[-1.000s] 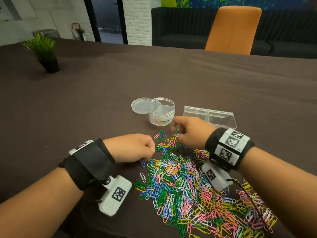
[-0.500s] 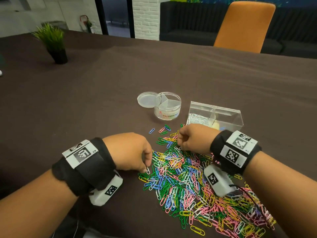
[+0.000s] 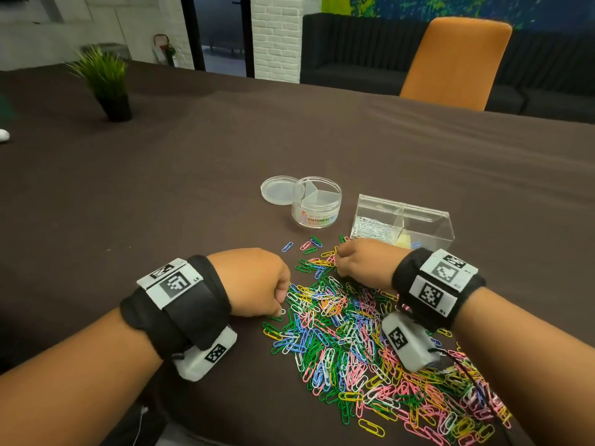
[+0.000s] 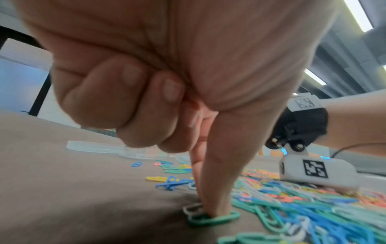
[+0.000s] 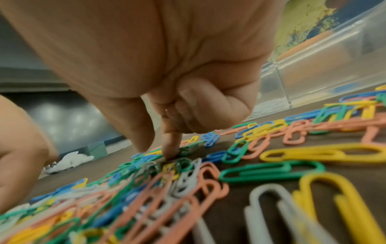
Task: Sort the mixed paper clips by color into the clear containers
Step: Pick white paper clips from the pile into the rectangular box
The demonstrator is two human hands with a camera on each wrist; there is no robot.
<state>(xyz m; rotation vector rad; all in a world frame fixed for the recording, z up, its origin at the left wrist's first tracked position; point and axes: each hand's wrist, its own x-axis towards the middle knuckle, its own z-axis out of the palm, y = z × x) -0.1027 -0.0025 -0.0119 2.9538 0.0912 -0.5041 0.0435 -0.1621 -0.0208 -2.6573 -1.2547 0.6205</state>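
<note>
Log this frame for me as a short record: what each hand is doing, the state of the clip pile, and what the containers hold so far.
left hand: thumb and a finger down on a white clip at the pile's left edge, other fingers curled
right hand: fingertips down in the pile's far edge; what it pinches cannot be told
clip pile: mixed colours, spread on the table, mostly unsorted
rectangular box: white clips in left compartment, a few items in right
round tub: open, divided, looks empty
lid: beside the tub
</note>
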